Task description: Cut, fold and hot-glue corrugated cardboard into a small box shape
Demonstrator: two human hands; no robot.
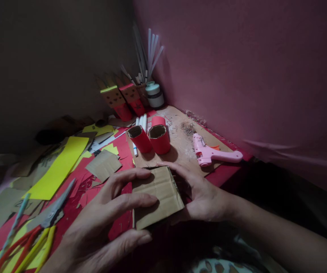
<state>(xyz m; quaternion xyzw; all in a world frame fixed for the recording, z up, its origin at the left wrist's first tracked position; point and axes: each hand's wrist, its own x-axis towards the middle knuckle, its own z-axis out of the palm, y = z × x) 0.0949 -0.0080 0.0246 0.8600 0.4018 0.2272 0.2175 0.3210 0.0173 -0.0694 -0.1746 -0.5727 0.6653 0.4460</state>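
Note:
Between my two hands is a small brown cardboard box point(156, 193), held above the table's near edge. My left hand point(103, 216) grips it from the left, two fingers lying over its top face and the thumb at its near side. From the right, my right hand point(200, 193) wraps round the box's far and right sides; some of its fingers are hidden behind the cardboard. Just beyond the box stand two red-wrapped cardboard tubes, a left tube point(143, 142) and a right tube point(160, 142), both with open tops.
Scissors point(48, 220) with red and yellow handles lie at left among a yellow paper strip point(63, 167) and cardboard scraps point(103, 165). A pink glue gun point(209, 153) rests at right. Behind are decorated pencil-shaped holders point(113, 98), a lidded jar point(154, 96) and glue sticks point(153, 49), beside the wall.

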